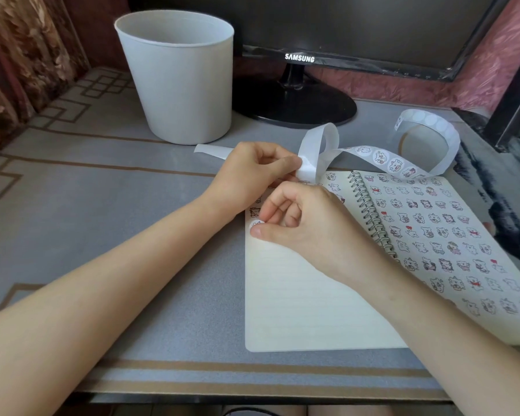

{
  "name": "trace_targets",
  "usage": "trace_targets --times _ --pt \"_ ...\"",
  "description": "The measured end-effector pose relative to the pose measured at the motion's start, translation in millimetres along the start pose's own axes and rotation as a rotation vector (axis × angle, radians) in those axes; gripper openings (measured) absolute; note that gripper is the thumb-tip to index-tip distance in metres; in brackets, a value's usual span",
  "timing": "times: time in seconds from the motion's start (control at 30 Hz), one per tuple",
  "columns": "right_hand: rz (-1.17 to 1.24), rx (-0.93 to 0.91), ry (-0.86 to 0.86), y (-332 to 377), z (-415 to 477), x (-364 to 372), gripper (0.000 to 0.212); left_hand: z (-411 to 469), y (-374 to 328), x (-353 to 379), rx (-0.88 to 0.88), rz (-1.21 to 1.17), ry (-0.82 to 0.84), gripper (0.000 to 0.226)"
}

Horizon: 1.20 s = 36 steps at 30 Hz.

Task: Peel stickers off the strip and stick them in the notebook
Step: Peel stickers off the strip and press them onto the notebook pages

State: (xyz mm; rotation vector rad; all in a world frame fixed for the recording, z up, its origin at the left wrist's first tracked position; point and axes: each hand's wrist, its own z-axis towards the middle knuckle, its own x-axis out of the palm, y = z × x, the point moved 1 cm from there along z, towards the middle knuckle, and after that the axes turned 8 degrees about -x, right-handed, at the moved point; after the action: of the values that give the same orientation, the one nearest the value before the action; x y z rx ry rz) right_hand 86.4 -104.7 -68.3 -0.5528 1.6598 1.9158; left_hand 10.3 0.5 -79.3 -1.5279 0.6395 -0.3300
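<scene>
An open spiral notebook (306, 298) lies on the table, its right page covered with several small cartoon stickers and its left page partly filled at the top. My left hand (252, 172) pinches the white sticker strip (382, 159), which loops up and trails right to a curled end. My right hand (300, 217) holds a round white sticker (255, 224) between thumb and fingers at the left edge of the left page. Whether the sticker touches the paper I cannot tell.
A white plastic bin (177, 76) stands at the back left of the grey patterned table mat (117, 205). A black Samsung monitor (327, 28) on its round stand sits behind the notebook. A dark frame stands at the far right.
</scene>
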Motion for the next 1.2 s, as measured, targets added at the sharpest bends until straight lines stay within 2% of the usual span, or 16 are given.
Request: trace_targets --times 0.17,0.3,0.67,0.83,1.03,1.2 --pt "0.027 0.026 -0.022 -3.9 2.7 -0.3 0.022 0.9 0.5 -0.2 0.005 0.032 -0.024 0.017" --pt "0.089 0.033 -0.036 -8.6 6.0 -0.3 0.011 1.1 0.7 -0.2 0.008 0.022 -0.018 0.016" --pt "0.081 0.012 -0.086 -10.1 6.3 -1.0 0.009 1.6 -2.1 -2.6 -0.037 -0.071 -0.025 0.014" --pt "0.059 0.037 -0.035 -6.8 2.2 -0.9 0.026 1.5 -2.1 -3.9 -0.05 -0.097 -0.013 0.014" --pt "0.091 0.039 -0.014 -7.5 5.6 -3.1 0.017 2.1 -1.9 -3.2 -0.037 -0.087 -0.012 0.013" --pt "0.194 0.049 -0.088 -7.3 4.3 -14.7 0.011 0.2 -3.9 -3.0 -0.025 -0.124 -0.002 0.013"
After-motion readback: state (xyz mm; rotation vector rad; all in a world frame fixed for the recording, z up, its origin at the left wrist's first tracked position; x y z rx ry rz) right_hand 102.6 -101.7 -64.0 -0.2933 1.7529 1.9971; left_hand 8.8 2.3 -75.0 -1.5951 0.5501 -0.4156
